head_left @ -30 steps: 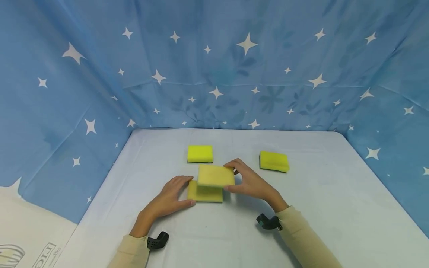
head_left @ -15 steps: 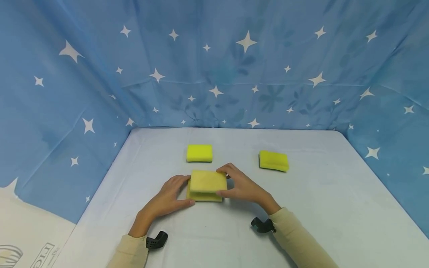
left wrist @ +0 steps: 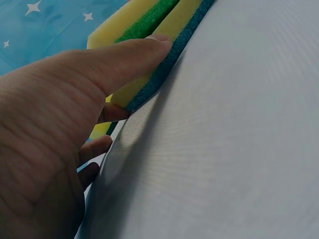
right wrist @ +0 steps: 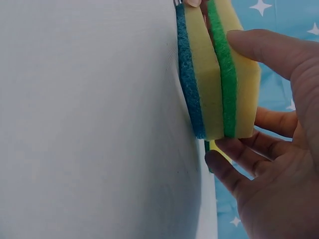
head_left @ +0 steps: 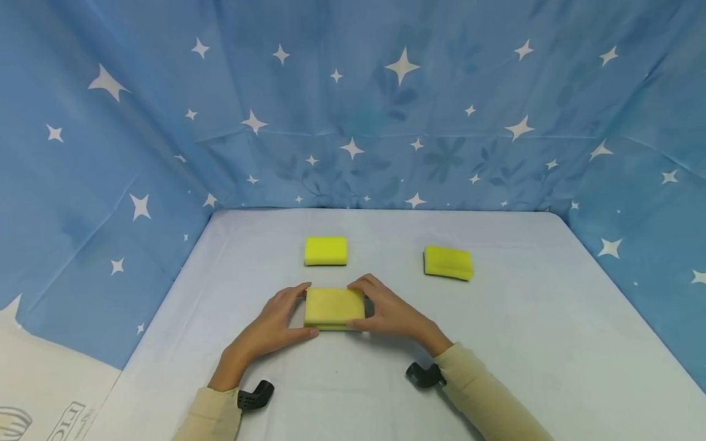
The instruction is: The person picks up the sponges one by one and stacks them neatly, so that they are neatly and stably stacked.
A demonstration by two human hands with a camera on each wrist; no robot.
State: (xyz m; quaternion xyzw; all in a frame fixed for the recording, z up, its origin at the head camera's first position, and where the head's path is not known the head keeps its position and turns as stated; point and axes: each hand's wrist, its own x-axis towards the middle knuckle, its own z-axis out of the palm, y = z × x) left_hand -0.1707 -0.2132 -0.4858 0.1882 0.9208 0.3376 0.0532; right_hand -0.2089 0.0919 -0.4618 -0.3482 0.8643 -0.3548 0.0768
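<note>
Two yellow sponges lie stacked on the pale table, the upper sponge squarely over the lower one. The right wrist view shows the lower sponge with its blue scrub side on the table, and the upper sponge with its green side down. My left hand grips the stack's left end; its thumb lies along the lower sponge. My right hand holds the right end, thumb on the upper sponge's near edge and fingers curled behind.
Two more yellow sponges lie farther back, one just behind the stack and one to the right. Blue star-printed cloth walls in the table at the back and both sides.
My right hand has brought the upper sponge left and down from its offset, tilted position until it sits flush on the lower one. The left hand stayed at the lower sponge.
</note>
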